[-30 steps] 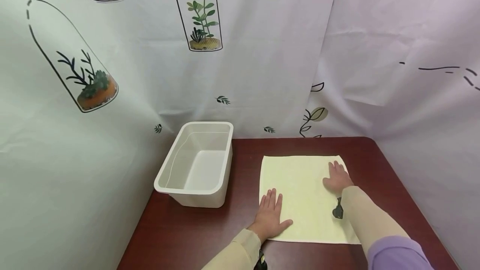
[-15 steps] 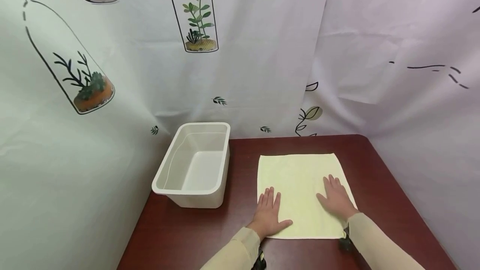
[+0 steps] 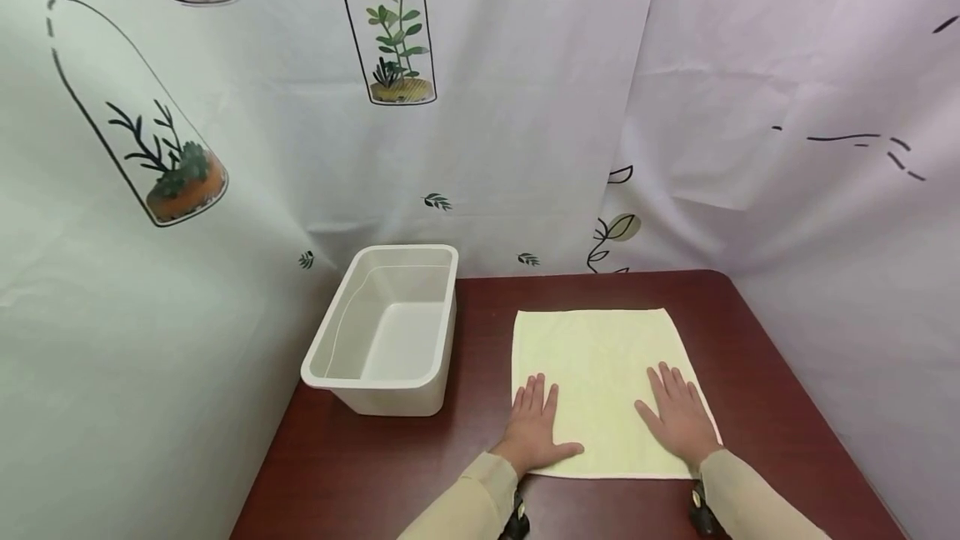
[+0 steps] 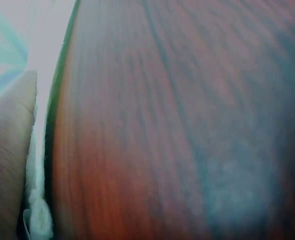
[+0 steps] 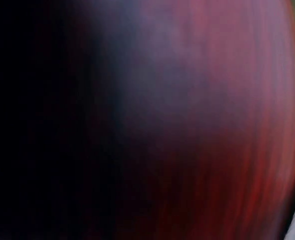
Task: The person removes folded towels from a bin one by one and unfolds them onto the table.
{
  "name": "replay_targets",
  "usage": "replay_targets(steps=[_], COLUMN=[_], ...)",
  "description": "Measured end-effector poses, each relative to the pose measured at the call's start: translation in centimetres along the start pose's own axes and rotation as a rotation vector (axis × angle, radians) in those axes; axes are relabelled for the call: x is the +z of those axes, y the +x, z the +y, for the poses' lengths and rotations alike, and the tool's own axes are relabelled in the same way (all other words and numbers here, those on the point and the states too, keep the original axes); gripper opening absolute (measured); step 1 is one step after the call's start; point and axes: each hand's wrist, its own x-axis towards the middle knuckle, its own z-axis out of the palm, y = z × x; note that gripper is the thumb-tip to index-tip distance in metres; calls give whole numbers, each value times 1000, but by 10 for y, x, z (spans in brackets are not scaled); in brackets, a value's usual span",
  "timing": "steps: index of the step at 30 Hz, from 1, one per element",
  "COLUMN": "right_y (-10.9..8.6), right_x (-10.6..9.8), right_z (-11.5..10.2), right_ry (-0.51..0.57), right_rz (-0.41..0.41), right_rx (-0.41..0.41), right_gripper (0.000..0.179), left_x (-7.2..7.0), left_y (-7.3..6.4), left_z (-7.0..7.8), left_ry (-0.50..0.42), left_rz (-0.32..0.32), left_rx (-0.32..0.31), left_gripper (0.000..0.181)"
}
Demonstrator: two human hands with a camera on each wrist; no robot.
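A pale yellow towel (image 3: 600, 373) lies spread flat on the dark red table. My left hand (image 3: 534, 432) rests on its near left corner, fingers straight and thumb out to the side. On the near right part of the towel rests my right hand (image 3: 681, 419), its fingers straight and slightly spread. In the left wrist view, part of the left hand (image 4: 7, 150) shows beside the hemmed edge of the towel (image 4: 42, 150). The right wrist view is dark and blurred, mostly table, with a sliver of pale cloth at its right edge.
A white plastic bin (image 3: 431, 386) stands on the table (image 3: 480, 473) to the left of the towel, with nothing seen inside. White curtains (image 3: 525, 148) printed with plants in jars hang behind the table and along both sides.
My right hand has slid from the towel's far right part back toward its near right part. The left hand stays on the near left corner. The head view has shifted slightly.
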Motion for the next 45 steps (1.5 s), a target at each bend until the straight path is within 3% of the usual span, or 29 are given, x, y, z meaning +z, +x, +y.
replay_targets(steps=[4, 10, 15, 17, 20, 25, 34, 39, 45], right_y=[-1, -1, 0, 0, 2, 5, 8, 10, 21], right_x=[-1, 1, 5, 7, 7, 6, 0, -2, -6], right_z=[0, -1, -1, 0, -1, -3, -5, -2, 8], right_ry=[1, 11, 9, 4, 3, -14, -41, -19, 5], right_rz=[-1, -4, -19, -16, -16, -22, 4, 22, 31], right_rx=[6, 10, 6, 0, -5, -1, -8, -13, -5], right_gripper=[77, 77, 78, 78, 78, 79, 77, 77, 78], left_x=[0, 0, 5, -1, -16, -36, -23, -14, -6], left_y=[0, 4, 29, 43, 60, 68, 83, 86, 75], left_z=[0, -6, -27, -38, -51, -60, -71, -65, -30], left_ry=[5, -67, -61, -75, -103, -35, 69, 41, -34], left_rz=[-7, 8, 103, 105, 48, -86, -148, -102, -58], left_rx=[0, 22, -14, -47, -69, -80, -146, -146, -193], left_gripper=[112, 110, 88, 81, 76, 74, 86, 87, 81])
